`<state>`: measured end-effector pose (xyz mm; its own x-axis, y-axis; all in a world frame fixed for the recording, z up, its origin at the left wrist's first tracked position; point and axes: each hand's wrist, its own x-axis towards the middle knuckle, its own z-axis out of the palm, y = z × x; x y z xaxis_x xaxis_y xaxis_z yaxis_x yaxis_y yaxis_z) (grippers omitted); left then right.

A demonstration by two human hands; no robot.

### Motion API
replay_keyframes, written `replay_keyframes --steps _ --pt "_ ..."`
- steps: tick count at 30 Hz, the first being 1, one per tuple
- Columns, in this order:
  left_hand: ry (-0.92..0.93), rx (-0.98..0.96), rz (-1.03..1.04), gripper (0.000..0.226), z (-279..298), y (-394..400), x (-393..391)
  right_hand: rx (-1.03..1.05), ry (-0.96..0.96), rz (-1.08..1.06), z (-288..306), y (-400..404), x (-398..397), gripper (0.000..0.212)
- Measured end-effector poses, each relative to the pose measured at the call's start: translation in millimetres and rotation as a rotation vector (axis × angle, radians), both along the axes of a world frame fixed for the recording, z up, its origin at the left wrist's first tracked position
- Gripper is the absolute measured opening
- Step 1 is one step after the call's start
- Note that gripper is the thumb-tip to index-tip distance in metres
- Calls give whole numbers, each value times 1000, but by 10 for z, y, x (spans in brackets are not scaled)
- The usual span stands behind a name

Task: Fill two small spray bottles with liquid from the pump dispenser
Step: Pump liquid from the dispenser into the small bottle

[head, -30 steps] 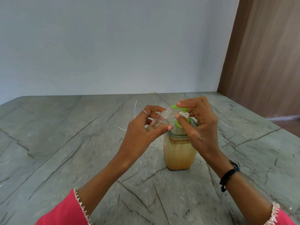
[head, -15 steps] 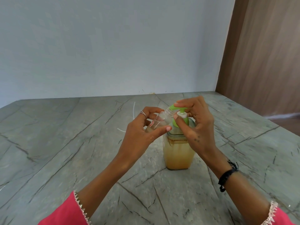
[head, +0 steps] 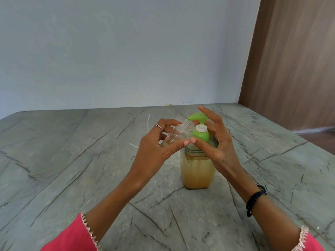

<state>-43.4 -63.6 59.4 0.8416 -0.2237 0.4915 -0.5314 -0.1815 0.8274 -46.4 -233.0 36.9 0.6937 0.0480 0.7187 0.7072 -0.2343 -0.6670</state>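
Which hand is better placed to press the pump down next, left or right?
Right. The right hand is open beside the green pump head, fingers right by it. The left hand grips the small spray bottle, its mouth tilted under the spout.

A grey-green stone table (head: 72, 169) with dark crack-like veins is seen, butted up against the wall at its far edge. A pump dispenser (head: 197, 171) is stood on it near the middle, a clear squarish jar filled with cloudy amber liquid and topped with a green pump. Behind it, a thin white tube (head: 149, 122) is laid on the surface.
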Motion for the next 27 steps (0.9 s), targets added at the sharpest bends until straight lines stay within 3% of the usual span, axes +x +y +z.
replay_keyframes --steps 5,16,27 --pt "-10 0 -1 40 6 -8 7 -37 8 -56 37 -1 20 56" --pt "-28 12 21 35 10 -9 27 132 19 -51 54 64 50 32" --pt "-25 -4 11 34 7 -29 17 67 15 -59 82 61 30 37"
